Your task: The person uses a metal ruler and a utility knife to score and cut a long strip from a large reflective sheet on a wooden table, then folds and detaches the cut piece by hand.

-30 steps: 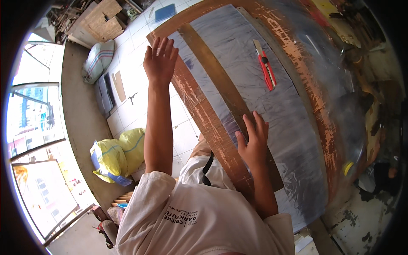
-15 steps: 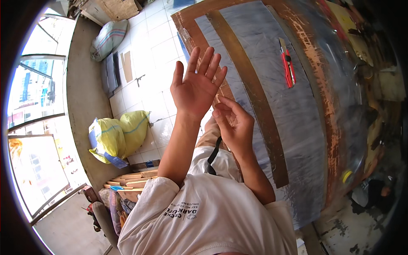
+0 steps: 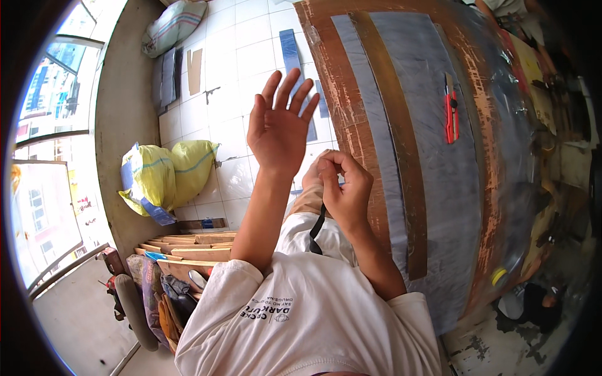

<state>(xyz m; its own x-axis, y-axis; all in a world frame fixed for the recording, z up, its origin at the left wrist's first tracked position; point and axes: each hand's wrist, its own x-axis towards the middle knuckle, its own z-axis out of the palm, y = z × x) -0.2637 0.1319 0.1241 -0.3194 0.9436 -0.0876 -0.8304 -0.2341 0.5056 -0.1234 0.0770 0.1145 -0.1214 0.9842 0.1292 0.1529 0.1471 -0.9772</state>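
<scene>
Raised over the tiled floor, my left hand [image 3: 278,139] is open with its palm turned up and its fingers spread; nothing lies in it. My right hand [image 3: 346,188] is lower and to the right, beside the table's edge. Its thumb and forefinger are pressed together, and whatever may be between them is hidden. To the right, a red utility knife [image 3: 451,116] lies with its blade out on a grey-blue plastic sheet [image 3: 448,207]. Left of the knife, a long brown straight strip [image 3: 401,138] rests along the sheet. Neither hand touches these things.
The brown worktable [image 3: 326,62] fills the right side. Yellow sacks [image 3: 169,175] and a whitish sack [image 3: 174,28] stand by the left wall. Wooden boards [image 3: 194,247] are stacked at lower left. Another person [image 3: 523,15] is partly seen at far upper right.
The view has shifted, so the table and knife appear farther right. My right thumb and forefinger have closed together. My left hand stays raised, its fingers slightly more bent.
</scene>
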